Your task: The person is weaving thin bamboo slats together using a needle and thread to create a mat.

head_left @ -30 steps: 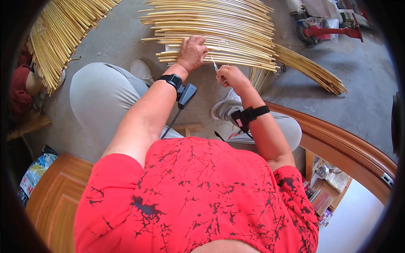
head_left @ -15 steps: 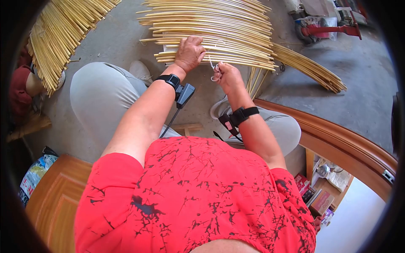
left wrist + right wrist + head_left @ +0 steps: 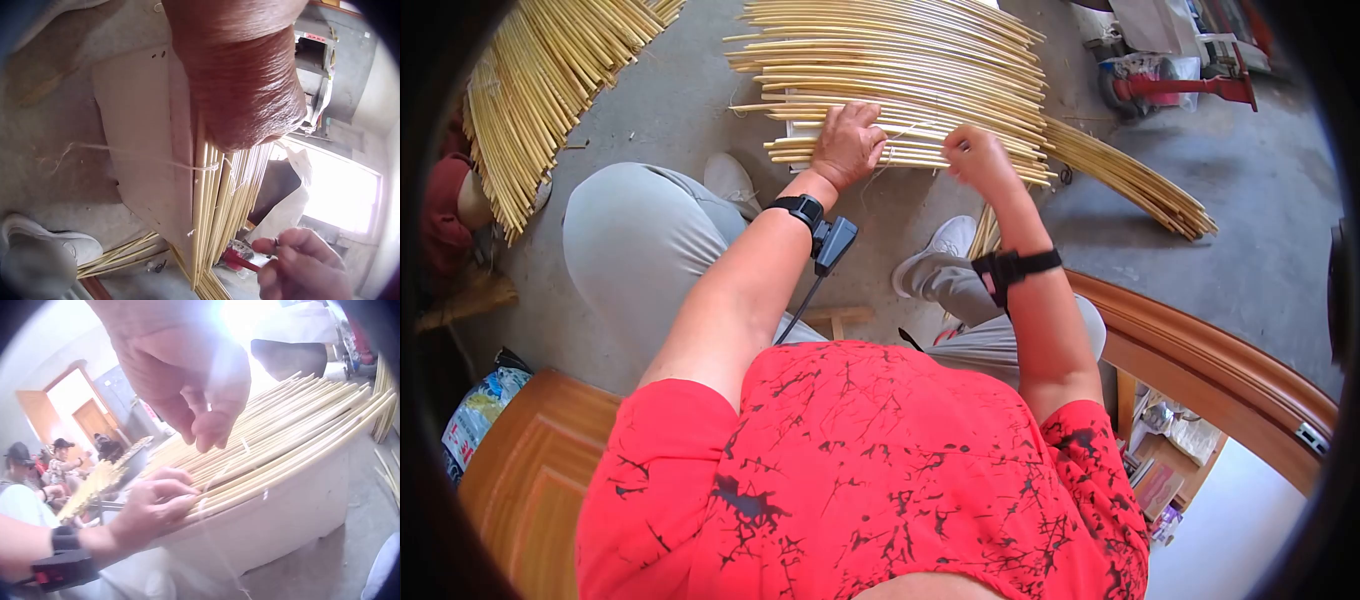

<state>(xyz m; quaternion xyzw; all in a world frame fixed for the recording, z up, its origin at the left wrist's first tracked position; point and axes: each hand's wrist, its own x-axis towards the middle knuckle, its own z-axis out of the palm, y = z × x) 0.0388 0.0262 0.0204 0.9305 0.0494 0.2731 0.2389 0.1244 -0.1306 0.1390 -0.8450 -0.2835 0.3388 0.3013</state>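
Observation:
Long, thin tan sticks (image 3: pixel 900 80) lie side by side across a white box (image 3: pixel 300 519). My left hand (image 3: pixel 847 145) grips the nearest sticks, thumb and forefinger close together at the front one in the right wrist view. Beside these fingers a white string (image 3: pixel 144 155) loops round the front stick, and its loose tail hangs down past the box. Raised over the right part of the sticks is my right hand (image 3: pixel 982 158), its fingers curled and tips together. Nothing shows between its fingertips in the right wrist view.
A second bundle of sticks (image 3: pixel 1135 175) lies on the floor to the right. More sticks (image 3: pixel 530 130) fan out at the left, near another person's leg. Other people (image 3: pixel 62 456) sit further off. A red metal tool (image 3: pixel 1185 88) stands at the back right.
My right hand has pulled away from the near edge, up and to the right, and let go of the string, which now hangs loose. My left hand stays on the sticks.

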